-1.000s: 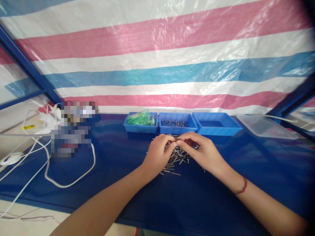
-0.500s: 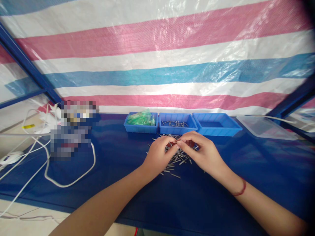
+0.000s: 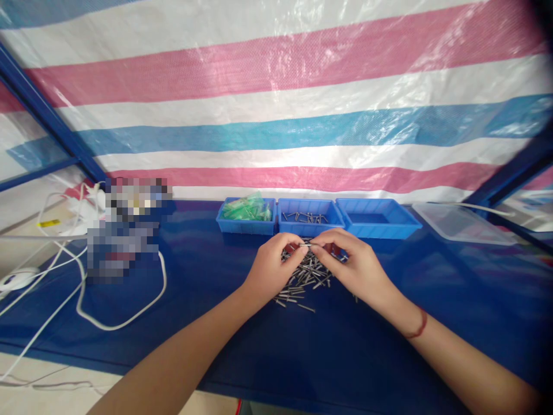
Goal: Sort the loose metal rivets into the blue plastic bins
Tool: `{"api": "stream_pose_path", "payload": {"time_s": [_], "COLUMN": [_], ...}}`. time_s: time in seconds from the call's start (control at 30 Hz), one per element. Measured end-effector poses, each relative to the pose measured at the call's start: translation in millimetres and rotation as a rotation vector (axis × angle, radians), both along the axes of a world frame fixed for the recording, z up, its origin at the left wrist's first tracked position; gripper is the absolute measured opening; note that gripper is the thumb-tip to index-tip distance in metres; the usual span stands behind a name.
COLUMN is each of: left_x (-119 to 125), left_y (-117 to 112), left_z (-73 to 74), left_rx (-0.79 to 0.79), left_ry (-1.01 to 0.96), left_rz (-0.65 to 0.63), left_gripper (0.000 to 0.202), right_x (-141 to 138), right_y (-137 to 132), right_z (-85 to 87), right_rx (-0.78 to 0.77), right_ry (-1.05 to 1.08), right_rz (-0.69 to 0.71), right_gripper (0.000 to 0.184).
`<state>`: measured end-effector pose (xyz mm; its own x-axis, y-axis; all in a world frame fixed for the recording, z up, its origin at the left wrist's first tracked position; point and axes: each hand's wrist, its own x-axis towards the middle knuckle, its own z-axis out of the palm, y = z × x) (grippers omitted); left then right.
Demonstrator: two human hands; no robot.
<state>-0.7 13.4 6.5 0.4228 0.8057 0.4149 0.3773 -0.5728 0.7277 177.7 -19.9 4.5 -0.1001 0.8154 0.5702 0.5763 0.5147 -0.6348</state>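
Note:
My left hand (image 3: 272,262) and my right hand (image 3: 352,265) meet over a heap of thin metal pins (image 3: 309,274), which look like nails or rivets. Between the fingertips of both hands lies one thin nail-like metal pin (image 3: 306,245), held level. Each hand pinches one end of it with thumb and forefinger; the other fingers are curled and partly hidden. Just behind the hands, a blue bin (image 3: 310,229) holds several similar pins. Part of the heap is covered by my hands.
To the left stands a blue bin (image 3: 247,228) with green plastic bags (image 3: 246,207); to the right, another blue bin (image 3: 380,231). A clear plastic lid (image 3: 462,223) lies farther right. White cables (image 3: 103,327) loop over the blue table (image 3: 345,357) at left.
My fingertips have drawn slightly apart, and the pin between them now shows. My left hand has shifted a little to the left. The bins look the same.

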Motion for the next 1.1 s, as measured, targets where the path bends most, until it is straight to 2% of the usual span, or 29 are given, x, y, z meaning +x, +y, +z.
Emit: {"api": "stream_pose_path", "payload": {"time_s": [0.13,0.27,0.37,0.43,0.53,0.6,0.77,1.1], "left_x": [0,0,0,1,3,6,8,6], "left_y": [0,-1,-4,-7,-13,-16,-16,-15], "left_z": [-0.6,-0.4,0.9,0.7,-2.7,-6.1,-10.0,-7.9], "left_rx": [-0.002,0.025,0.098,0.175,0.308,0.385,0.500,0.596], "left_ry": [-0.027,0.019,0.151,0.279,0.446,0.521,0.640,0.749], "left_rz": [0.026,0.035,-0.030,-0.104,-0.209,-0.232,-0.192,-0.152], "left_gripper": [0.014,0.021,0.017,0.017,0.018,0.021,0.020,0.024], "right_x": [2,14,25,30,31,28,19,8], "right_y": [7,27,40,42,37,31,16,1], "right_z": [3.8,4.2,0.5,-2.1,-3.2,-2.0,1.7,3.2], "right_rx": [0.096,0.245,0.255,0.237,0.225,0.228,0.242,0.220], "right_ry": [-0.102,-0.178,-0.339,-0.417,-0.416,-0.396,-0.376,-0.344], "right_rz": [-0.024,-0.279,-0.484,-0.535,-0.495,-0.437,-0.311,-0.127], "right_gripper": [0.018,0.021,0.024,0.029,0.031,0.028,0.023,0.020]}}
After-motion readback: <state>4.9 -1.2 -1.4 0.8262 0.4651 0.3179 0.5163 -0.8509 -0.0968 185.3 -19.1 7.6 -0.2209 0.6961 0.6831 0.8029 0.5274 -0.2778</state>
